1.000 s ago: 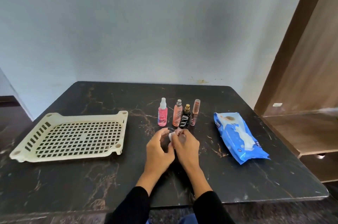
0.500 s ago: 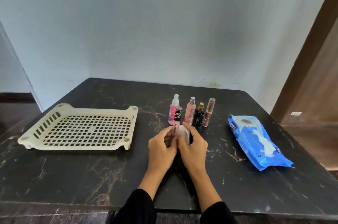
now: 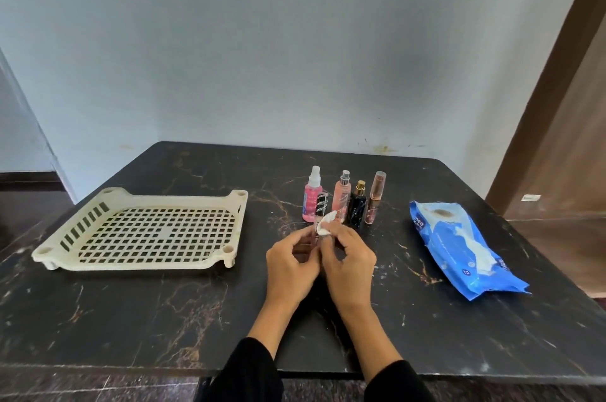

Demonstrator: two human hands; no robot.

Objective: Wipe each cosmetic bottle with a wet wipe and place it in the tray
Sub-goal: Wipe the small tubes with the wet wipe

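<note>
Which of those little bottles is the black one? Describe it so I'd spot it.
On the dark marble table, a row of four small bottles stands between the cream plastic tray and the blue wipes pack. The squat black bottle, third from the left, is the only dark one, gold-capped.

Both forearms in black sleeves reaching forward, left hand (image 3: pixel 290 265) and right hand (image 3: pixel 349 262) side by side above the counter, fingers curled inward, fingertips nearly meeting.

Bare desk (image 3: pixel 203 303) is lying open between my hands and tray (image 3: pixel 144 265); upright bottles (image 3: pixel 341 201) are standing just beyond.
</note>
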